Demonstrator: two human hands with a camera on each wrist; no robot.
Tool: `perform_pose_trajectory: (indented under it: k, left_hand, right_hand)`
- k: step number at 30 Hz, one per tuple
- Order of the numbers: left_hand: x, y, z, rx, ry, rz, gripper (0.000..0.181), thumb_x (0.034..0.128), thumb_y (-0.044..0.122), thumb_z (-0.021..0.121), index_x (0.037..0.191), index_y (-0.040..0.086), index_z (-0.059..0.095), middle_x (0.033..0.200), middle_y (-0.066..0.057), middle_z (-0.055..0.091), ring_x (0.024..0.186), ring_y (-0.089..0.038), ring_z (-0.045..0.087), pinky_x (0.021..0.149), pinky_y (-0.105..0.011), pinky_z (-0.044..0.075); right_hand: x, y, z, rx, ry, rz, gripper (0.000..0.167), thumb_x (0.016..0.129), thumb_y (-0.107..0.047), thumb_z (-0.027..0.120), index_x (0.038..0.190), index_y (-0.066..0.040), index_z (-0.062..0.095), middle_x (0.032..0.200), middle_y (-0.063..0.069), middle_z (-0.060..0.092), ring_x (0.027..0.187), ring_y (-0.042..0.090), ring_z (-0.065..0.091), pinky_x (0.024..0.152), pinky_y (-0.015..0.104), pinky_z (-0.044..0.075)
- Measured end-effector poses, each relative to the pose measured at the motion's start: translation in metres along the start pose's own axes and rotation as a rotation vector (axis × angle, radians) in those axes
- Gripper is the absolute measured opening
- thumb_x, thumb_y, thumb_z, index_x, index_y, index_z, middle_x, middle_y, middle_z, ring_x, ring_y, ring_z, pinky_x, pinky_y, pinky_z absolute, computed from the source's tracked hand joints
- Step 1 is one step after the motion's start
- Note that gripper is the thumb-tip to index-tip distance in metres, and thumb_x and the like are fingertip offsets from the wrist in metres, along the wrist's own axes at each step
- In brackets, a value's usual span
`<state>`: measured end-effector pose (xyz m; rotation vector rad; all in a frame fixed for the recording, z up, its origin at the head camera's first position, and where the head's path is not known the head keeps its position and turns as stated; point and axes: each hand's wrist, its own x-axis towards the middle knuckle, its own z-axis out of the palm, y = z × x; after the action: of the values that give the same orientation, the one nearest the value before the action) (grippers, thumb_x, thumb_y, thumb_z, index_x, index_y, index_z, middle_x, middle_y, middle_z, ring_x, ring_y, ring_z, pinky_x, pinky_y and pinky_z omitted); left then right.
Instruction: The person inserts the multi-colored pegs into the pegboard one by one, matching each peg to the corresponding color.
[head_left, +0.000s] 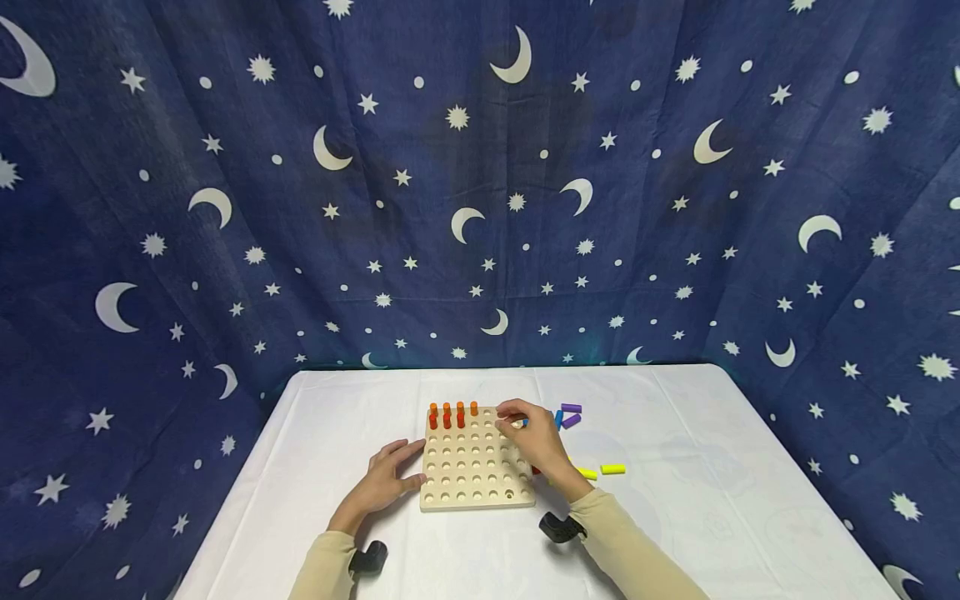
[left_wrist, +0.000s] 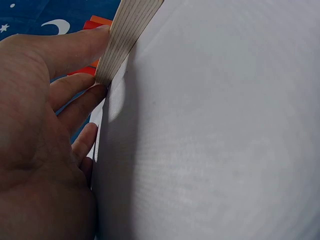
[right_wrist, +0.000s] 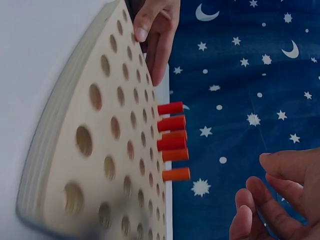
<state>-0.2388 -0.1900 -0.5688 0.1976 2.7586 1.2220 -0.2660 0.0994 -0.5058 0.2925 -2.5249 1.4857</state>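
A pale wooden pegboard with rows of round holes lies on the table. Upright orange pegs line part of its back row, and three red pegs fill holes in front of them at the left. My left hand touches the board's left edge with thumb and fingertips; the left wrist view shows that thumb against the layered wood side. Over the back right part of the board hovers my right hand. Its fingers are apart and slightly bent, with nothing visible between them.
Loose pegs lie right of the board: purple, blue, and yellow. A red peg by the right edge is partly hidden by my right hand. White cloth covers the table; a blue star-patterned curtain hangs behind it.
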Motion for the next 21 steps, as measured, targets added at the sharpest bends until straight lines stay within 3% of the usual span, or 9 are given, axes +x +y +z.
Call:
perform_pose_trajectory:
  k: [4, 11, 15, 21]
  left_hand:
    - [0.0, 0.0, 0.0, 0.002, -0.001, -0.001, 0.063, 0.0824, 0.031, 0.077, 0.14, 0.022, 0.055, 0.152, -0.02, 0.039, 0.141, -0.047, 0.028, 0.11, -0.071, 0.023]
    - [0.001, 0.002, 0.0, 0.008, -0.007, -0.011, 0.063, 0.0825, 0.031, 0.077, 0.141, 0.023, 0.055, 0.152, -0.02, 0.038, 0.141, -0.046, 0.027, 0.11, -0.072, 0.023]
    - [0.001, 0.002, 0.0, 0.002, -0.011, -0.009, 0.063, 0.0827, 0.031, 0.077, 0.141, 0.023, 0.055, 0.153, -0.02, 0.038, 0.141, -0.046, 0.027, 0.111, -0.071, 0.022]
    - [0.0, 0.0, 0.0, 0.007, -0.013, -0.009, 0.063, 0.0827, 0.032, 0.077, 0.141, 0.023, 0.055, 0.153, -0.019, 0.038, 0.141, -0.046, 0.026, 0.111, -0.071, 0.023]
  right_hand:
    - [-0.005, 0.007, -0.011, -0.002, -0.003, 0.011, 0.017, 0.084, -0.012, 0.075, 0.101, -0.017, 0.074, 0.093, -0.003, 0.073, 0.085, 0.011, 0.066, 0.069, 0.021, 0.05]
    - [-0.014, 0.024, -0.023, -0.027, 0.007, -0.017, 0.018, 0.083, -0.008, 0.076, 0.101, -0.009, 0.075, 0.093, 0.002, 0.075, 0.085, 0.013, 0.067, 0.069, 0.021, 0.051]
    - [-0.02, 0.035, -0.028, -0.068, 0.009, -0.007, 0.018, 0.082, -0.008, 0.077, 0.1, -0.01, 0.075, 0.091, 0.0, 0.074, 0.085, 0.014, 0.066, 0.067, 0.02, 0.049]
    - [-0.027, 0.051, -0.035, -0.11, -0.005, 0.047, 0.02, 0.082, -0.011, 0.078, 0.101, -0.015, 0.075, 0.097, 0.0, 0.074, 0.09, 0.018, 0.065, 0.079, 0.036, 0.052]
